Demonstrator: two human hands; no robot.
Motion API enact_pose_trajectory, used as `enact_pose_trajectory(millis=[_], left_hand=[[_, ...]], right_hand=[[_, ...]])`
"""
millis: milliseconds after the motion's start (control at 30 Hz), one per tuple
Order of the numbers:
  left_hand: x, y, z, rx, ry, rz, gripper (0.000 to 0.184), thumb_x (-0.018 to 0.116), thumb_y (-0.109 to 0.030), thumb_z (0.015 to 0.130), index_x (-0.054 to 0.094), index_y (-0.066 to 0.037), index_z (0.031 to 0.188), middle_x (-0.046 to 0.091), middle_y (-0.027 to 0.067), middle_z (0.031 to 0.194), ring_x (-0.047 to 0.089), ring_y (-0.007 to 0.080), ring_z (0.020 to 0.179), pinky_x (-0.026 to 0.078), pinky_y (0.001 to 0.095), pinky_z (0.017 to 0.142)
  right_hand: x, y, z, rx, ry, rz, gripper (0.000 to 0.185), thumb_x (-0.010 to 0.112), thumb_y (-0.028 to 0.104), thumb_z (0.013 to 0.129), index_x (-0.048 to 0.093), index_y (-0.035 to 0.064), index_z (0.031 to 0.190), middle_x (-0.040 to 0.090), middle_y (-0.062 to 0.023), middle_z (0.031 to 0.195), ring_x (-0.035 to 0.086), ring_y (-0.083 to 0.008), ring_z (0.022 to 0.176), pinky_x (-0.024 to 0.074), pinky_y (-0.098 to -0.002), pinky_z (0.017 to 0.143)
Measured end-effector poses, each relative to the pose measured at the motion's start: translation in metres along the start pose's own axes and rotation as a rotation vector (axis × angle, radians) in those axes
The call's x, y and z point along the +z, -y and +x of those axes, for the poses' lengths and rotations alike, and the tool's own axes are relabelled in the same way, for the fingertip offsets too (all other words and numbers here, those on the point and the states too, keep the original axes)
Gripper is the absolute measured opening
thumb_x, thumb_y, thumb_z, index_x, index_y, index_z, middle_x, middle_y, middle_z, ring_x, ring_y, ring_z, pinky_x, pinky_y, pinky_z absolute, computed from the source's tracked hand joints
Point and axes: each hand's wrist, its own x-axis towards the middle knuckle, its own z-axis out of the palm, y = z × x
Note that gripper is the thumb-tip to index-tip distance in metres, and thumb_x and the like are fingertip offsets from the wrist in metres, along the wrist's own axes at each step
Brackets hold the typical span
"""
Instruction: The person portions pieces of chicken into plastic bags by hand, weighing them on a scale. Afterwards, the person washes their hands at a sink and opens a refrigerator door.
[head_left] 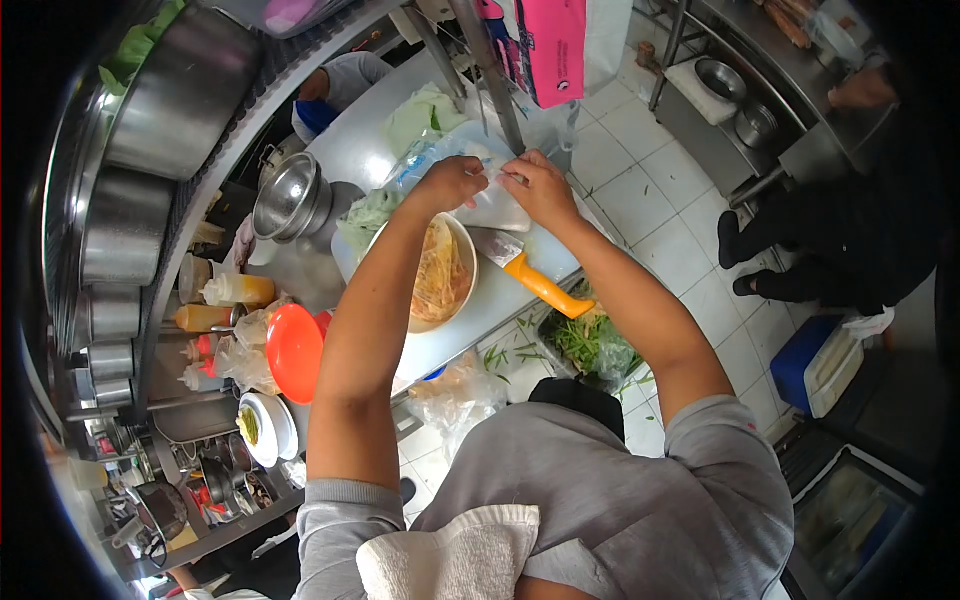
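Both my hands are raised over the worktop with fingers pinched at the top of a clear plastic bag point(499, 211). My left hand point(452, 184) grips the bag's left side, and my right hand point(541, 189) grips its right side. What the bag holds, if anything, is whitish and hard to make out. Just below it lies a knife point(540, 284) with an orange handle, its wide blade pointing toward the bag. Beneath my left forearm, partly hidden by it, a white bowl point(472, 262) contains shredded orange-brown food point(440, 278).
Leafy greens point(424, 113) lie at the worktop's far end. Metal bowls point(287, 200), sauce bottles point(238, 290) and a red plate point(295, 352) are on the left. A bin of green trimmings point(590, 345) stands below the near edge. Another person in dark clothes point(830, 240) stands at right.
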Motion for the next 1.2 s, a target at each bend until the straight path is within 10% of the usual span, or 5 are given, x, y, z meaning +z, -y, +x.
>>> enact_pose_trajectory(millis=[133,433,600,733,1200], left_hand=[[-0.012,-0.011,-0.014,0.037,0.014,-0.136,0.041,0.063,-0.033,0.077,0.058,-0.004,0.106,0.06,0.0046,0.081,0.059,0.0115,0.063,0.046,0.0261,0.059],[-0.016,0.033,-0.013,0.254,-0.021,0.217,0.073,0.073,-0.037,0.066,0.047,-0.004,0.126,0.048,0.0176,0.126,0.045,0.0288,0.116,0.033,0.0327,0.099],[-0.01,0.016,-0.015,0.233,-0.157,0.465,0.09,0.071,-0.044,0.063,0.032,-0.011,0.137,0.04,0.0119,0.135,0.036,0.0328,0.125,0.032,0.0419,0.101],[-0.009,0.001,-0.012,0.091,-0.14,0.563,0.083,0.072,-0.043,0.063,0.04,-0.01,0.133,0.046,0.0128,0.131,0.04,0.0322,0.121,0.034,0.0417,0.099],[-0.014,-0.003,-0.032,0.552,-0.381,0.042,0.029,0.058,-0.019,0.084,0.06,-0.003,0.108,0.065,0.0116,0.094,0.061,0.0183,0.086,0.046,0.0302,0.078]], right_hand=[[-0.006,-0.004,0.016,-0.375,-0.218,0.029,0.018,0.063,0.02,0.079,0.059,0.0066,0.091,0.06,-0.0082,0.085,0.057,-0.0231,0.074,0.0453,-0.0329,0.068],[0.0,0.012,0.031,0.429,0.052,0.998,0.017,0.054,0.02,0.089,0.058,0.004,0.088,0.053,0.0026,0.075,0.048,-0.0058,0.068,0.04,-0.0221,0.062],[0.005,0.039,0.029,-0.431,-0.212,-0.154,0.009,0.054,0.014,0.084,0.06,0.007,0.083,0.061,-0.005,0.082,0.055,-0.0181,0.07,0.0435,-0.0275,0.066],[-0.007,0.06,0.03,0.179,0.093,0.36,0.014,0.051,0.014,0.085,0.06,0.0043,0.089,0.057,-0.0036,0.079,0.052,-0.0103,0.072,0.0427,-0.0241,0.07],[-0.043,0.072,0.06,0.136,0.087,0.497,0.025,0.06,0.025,0.084,0.063,0.0018,0.094,0.063,-0.0084,0.09,0.058,-0.0155,0.079,0.0452,-0.0284,0.07]])
